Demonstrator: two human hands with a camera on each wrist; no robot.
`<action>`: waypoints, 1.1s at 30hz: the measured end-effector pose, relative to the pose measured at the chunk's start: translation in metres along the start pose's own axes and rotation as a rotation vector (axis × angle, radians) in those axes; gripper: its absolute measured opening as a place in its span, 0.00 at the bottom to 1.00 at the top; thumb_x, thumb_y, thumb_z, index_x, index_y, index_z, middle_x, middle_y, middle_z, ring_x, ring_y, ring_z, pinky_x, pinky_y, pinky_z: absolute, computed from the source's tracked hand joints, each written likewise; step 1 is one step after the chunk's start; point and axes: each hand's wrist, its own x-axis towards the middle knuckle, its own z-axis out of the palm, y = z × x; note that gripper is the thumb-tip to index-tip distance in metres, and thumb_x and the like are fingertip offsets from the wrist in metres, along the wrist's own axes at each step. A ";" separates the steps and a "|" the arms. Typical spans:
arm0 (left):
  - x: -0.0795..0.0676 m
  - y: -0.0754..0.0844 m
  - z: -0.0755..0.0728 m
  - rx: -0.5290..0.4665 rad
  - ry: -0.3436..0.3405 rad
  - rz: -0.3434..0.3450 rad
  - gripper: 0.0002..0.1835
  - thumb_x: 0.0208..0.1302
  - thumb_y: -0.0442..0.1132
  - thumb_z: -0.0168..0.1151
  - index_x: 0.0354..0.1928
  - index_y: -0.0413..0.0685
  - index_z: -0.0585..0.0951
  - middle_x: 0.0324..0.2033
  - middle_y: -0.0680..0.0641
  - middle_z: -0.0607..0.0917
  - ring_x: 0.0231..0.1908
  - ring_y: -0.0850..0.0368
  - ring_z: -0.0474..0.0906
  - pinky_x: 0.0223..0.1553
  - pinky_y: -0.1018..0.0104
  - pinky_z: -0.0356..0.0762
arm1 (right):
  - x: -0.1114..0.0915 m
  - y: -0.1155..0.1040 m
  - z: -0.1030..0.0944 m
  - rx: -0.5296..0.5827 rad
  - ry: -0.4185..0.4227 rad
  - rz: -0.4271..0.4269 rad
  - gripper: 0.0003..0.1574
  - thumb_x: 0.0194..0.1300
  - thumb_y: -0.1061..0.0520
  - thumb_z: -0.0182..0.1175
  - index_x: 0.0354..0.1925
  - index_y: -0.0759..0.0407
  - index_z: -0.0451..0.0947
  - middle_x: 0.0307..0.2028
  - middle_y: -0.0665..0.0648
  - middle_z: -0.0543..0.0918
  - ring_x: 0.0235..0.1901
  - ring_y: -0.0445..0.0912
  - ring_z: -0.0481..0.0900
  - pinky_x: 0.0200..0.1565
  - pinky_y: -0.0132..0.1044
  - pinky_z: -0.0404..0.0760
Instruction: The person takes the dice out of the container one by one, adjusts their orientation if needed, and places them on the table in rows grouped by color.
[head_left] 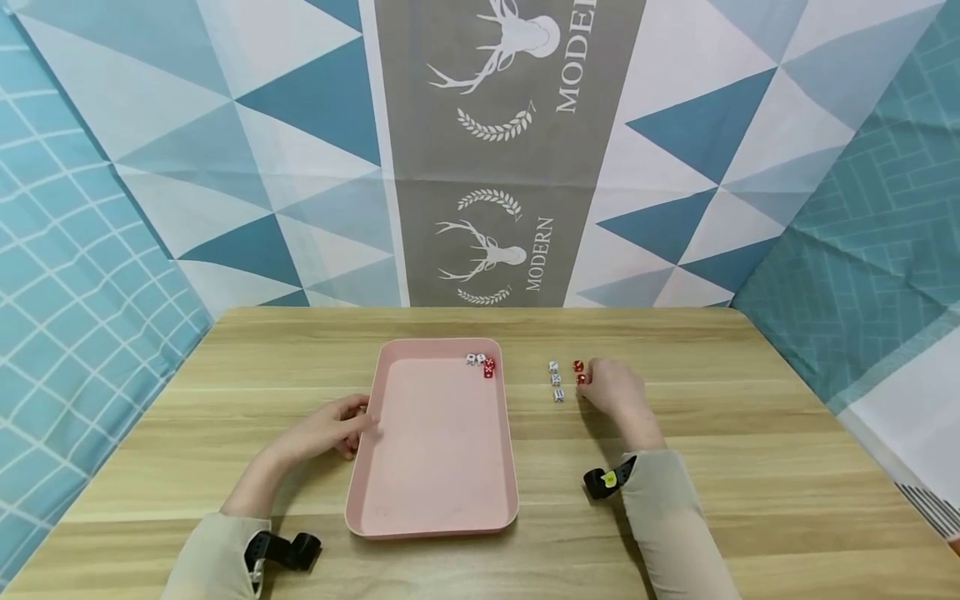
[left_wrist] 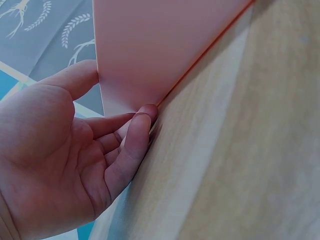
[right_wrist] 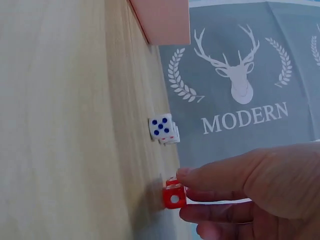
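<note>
A pink tray (head_left: 438, 450) lies on the table, and my left hand (head_left: 330, 429) holds its left side. In the left wrist view, the thumb of that left hand (left_wrist: 65, 150) goes over the rim of the pink tray (left_wrist: 150, 45) while curled fingers touch the outside near its base. To the right of the tray, my right hand (head_left: 618, 396) pinches a red die (head_left: 581, 379) at table level. Another red die (head_left: 578, 366) sits just beyond it. In the right wrist view, the pinched red die (right_wrist: 174, 196) is between thumb and fingers.
Three white dice (head_left: 556, 380) form a row between the tray and the red dice. In the tray's far right corner are two white dice (head_left: 476, 359) and two red dice (head_left: 489, 367). A patterned cloth (head_left: 487, 167) hangs behind the wooden table (head_left: 750, 433).
</note>
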 end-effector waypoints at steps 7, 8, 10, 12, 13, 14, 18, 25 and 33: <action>-0.002 0.002 0.004 -0.014 0.005 0.004 0.26 0.67 0.45 0.50 0.60 0.34 0.62 0.21 0.46 0.72 0.23 0.56 0.71 0.27 0.62 0.77 | -0.005 -0.008 -0.002 -0.023 0.079 -0.020 0.09 0.59 0.55 0.58 0.26 0.58 0.72 0.22 0.53 0.75 0.21 0.45 0.70 0.21 0.35 0.65; -0.003 0.002 0.004 -0.015 0.006 0.007 0.27 0.67 0.45 0.50 0.60 0.34 0.62 0.21 0.46 0.71 0.23 0.56 0.71 0.26 0.62 0.77 | -0.006 -0.011 -0.001 -0.019 0.100 -0.039 0.08 0.58 0.56 0.57 0.26 0.58 0.72 0.22 0.53 0.75 0.21 0.45 0.70 0.21 0.35 0.65; -0.004 0.002 0.005 -0.016 0.012 0.004 0.27 0.67 0.45 0.50 0.61 0.34 0.61 0.21 0.45 0.71 0.23 0.56 0.71 0.26 0.62 0.76 | -0.006 -0.020 0.003 -0.009 0.140 -0.083 0.07 0.58 0.56 0.57 0.26 0.58 0.73 0.22 0.52 0.76 0.21 0.45 0.70 0.21 0.35 0.66; -0.004 0.002 0.005 -0.018 0.015 0.000 0.27 0.67 0.45 0.50 0.61 0.34 0.61 0.21 0.45 0.71 0.23 0.56 0.71 0.26 0.62 0.76 | -0.005 -0.031 0.009 0.000 0.172 -0.132 0.07 0.58 0.56 0.58 0.27 0.57 0.74 0.22 0.52 0.76 0.20 0.44 0.71 0.21 0.34 0.67; -0.005 0.001 0.006 -0.018 0.015 -0.001 0.27 0.67 0.45 0.50 0.61 0.34 0.61 0.22 0.45 0.71 0.24 0.56 0.71 0.27 0.62 0.76 | -0.004 -0.036 0.012 0.001 0.193 -0.155 0.06 0.58 0.57 0.58 0.27 0.57 0.74 0.22 0.51 0.76 0.20 0.44 0.71 0.21 0.34 0.68; -0.005 0.001 0.006 -0.022 0.015 -0.001 0.27 0.67 0.45 0.50 0.61 0.34 0.61 0.22 0.45 0.71 0.24 0.56 0.71 0.27 0.62 0.76 | -0.004 -0.042 0.015 -0.004 0.214 -0.175 0.06 0.58 0.56 0.58 0.27 0.57 0.74 0.22 0.51 0.76 0.20 0.43 0.71 0.21 0.34 0.68; -0.005 0.001 0.006 -0.025 0.021 -0.003 0.27 0.66 0.45 0.50 0.61 0.35 0.61 0.22 0.45 0.71 0.24 0.56 0.71 0.27 0.62 0.76 | 0.000 -0.062 0.023 -0.008 0.329 -0.249 0.04 0.56 0.57 0.58 0.27 0.55 0.76 0.24 0.51 0.79 0.22 0.45 0.74 0.24 0.38 0.71; -0.006 0.001 0.004 -0.022 0.019 -0.003 0.26 0.66 0.45 0.50 0.60 0.36 0.62 0.22 0.45 0.71 0.25 0.55 0.71 0.27 0.62 0.76 | 0.007 -0.087 0.028 0.024 0.404 -0.420 0.11 0.58 0.58 0.58 0.40 0.56 0.80 0.39 0.55 0.82 0.35 0.50 0.81 0.35 0.43 0.78; -0.005 0.000 0.001 -0.014 0.030 -0.009 0.26 0.66 0.46 0.50 0.59 0.37 0.63 0.21 0.47 0.71 0.24 0.56 0.71 0.28 0.62 0.76 | 0.013 -0.112 0.032 -0.088 0.209 -0.486 0.15 0.63 0.52 0.56 0.47 0.53 0.79 0.48 0.56 0.79 0.44 0.53 0.79 0.44 0.47 0.76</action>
